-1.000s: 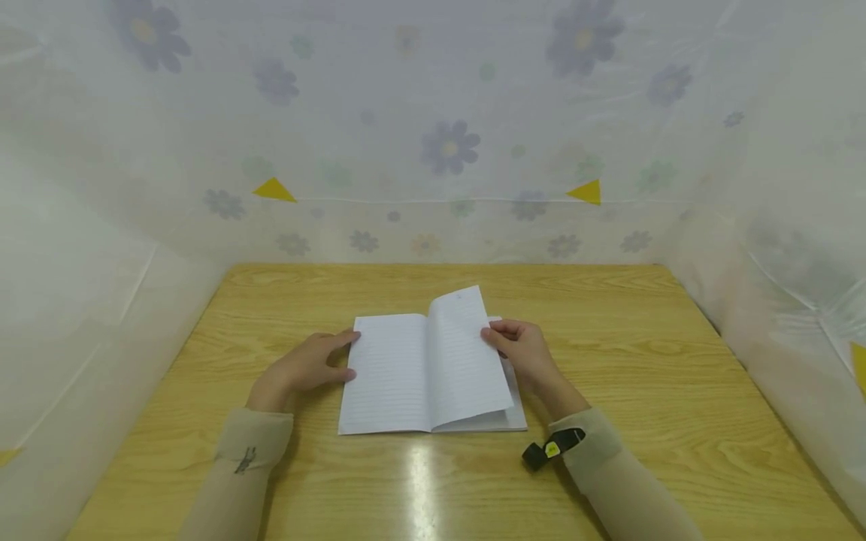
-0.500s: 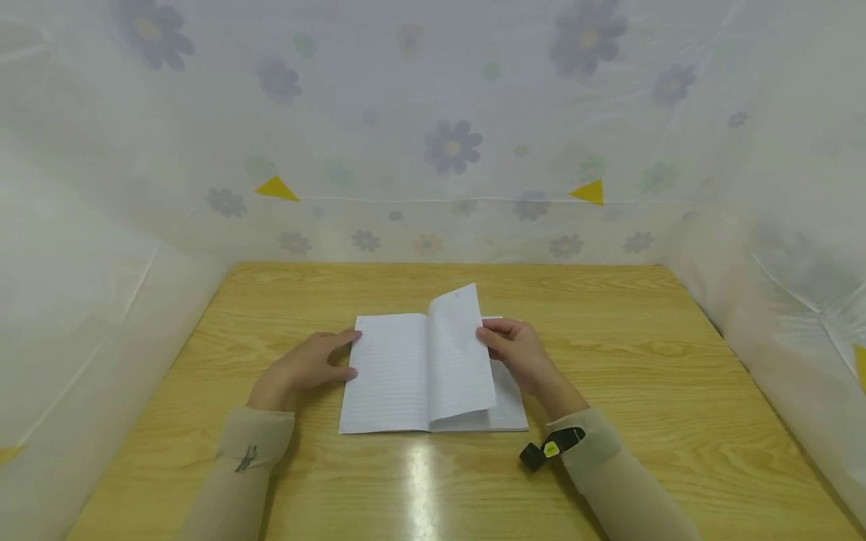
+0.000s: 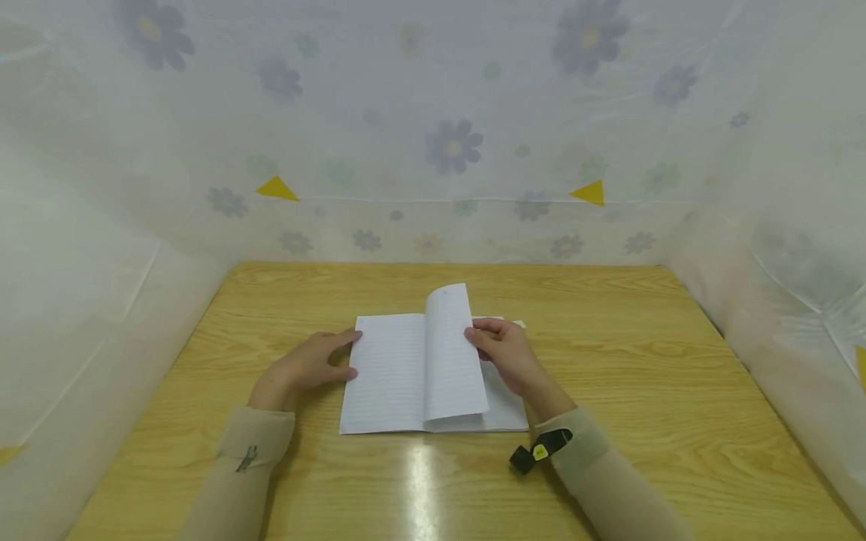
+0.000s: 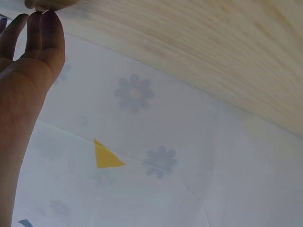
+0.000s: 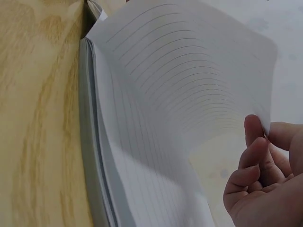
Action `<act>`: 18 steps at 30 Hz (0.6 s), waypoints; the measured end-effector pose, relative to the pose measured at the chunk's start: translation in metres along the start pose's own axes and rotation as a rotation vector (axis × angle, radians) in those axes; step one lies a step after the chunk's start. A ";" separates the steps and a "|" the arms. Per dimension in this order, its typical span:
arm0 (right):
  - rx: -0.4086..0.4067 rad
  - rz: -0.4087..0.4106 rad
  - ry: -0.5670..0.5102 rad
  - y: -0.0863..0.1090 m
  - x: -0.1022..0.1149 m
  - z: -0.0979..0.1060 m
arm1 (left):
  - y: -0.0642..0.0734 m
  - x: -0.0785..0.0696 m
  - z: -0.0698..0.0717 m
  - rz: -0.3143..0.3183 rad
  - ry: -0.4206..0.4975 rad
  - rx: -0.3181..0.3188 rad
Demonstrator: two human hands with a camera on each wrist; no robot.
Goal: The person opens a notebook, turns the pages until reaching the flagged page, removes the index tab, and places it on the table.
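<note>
An open notebook (image 3: pixel 389 376) with white lined pages lies on the wooden table. My left hand (image 3: pixel 307 364) rests at its left edge, thumb and fingertips on the margin of the left page. With thumb and fingers my right hand (image 3: pixel 507 349) pinches the outer edge of one raised page (image 3: pixel 453 361), which stands up and curves over the right half. In the right wrist view that page (image 5: pixel 189 71) bows away from the stack below, its edge held between thumb and forefinger (image 5: pixel 253 130). The left wrist view shows the left hand (image 4: pixel 40 47) at the top left corner, the notebook mostly out of frame.
The wooden table (image 3: pixel 609 323) extends on all sides of the notebook. Pale sheeting (image 3: pixel 379 98) with printed flowers and yellow triangles walls off the back and both sides. A black strap with a small camera (image 3: pixel 534 453) sits on the right wrist.
My right hand has moved left, carrying the raised page's edge further toward the spine, so more of the right page beneath shows. My left hand stays where it was.
</note>
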State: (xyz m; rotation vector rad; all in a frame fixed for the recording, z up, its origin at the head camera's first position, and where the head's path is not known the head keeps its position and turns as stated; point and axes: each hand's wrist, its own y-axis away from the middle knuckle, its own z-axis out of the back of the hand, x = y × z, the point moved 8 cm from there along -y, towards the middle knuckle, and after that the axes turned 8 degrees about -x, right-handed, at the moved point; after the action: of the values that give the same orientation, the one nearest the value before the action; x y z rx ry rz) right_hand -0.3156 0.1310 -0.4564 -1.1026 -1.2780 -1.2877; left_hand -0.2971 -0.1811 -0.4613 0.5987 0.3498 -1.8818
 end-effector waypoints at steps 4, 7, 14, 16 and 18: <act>-0.011 0.030 0.024 0.002 0.003 -0.007 | 0.000 0.000 0.000 0.000 0.000 -0.002; -0.012 0.044 0.001 0.002 0.005 -0.014 | 0.000 -0.001 0.001 0.000 0.000 -0.001; -0.014 0.028 -0.054 0.002 0.002 -0.031 | 0.000 -0.004 0.001 -0.002 0.007 0.001; -0.016 0.016 -0.067 0.002 0.001 -0.036 | 0.000 -0.004 0.001 0.000 0.008 0.002; -0.013 0.004 -0.091 0.002 0.000 -0.041 | 0.000 -0.004 0.002 0.002 0.007 0.001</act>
State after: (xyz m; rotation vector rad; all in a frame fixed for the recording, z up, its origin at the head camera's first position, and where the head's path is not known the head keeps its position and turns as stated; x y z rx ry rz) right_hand -0.3121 0.0906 -0.4581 -1.1845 -1.3348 -1.2568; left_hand -0.2966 -0.1790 -0.4581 0.6063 0.3520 -1.8784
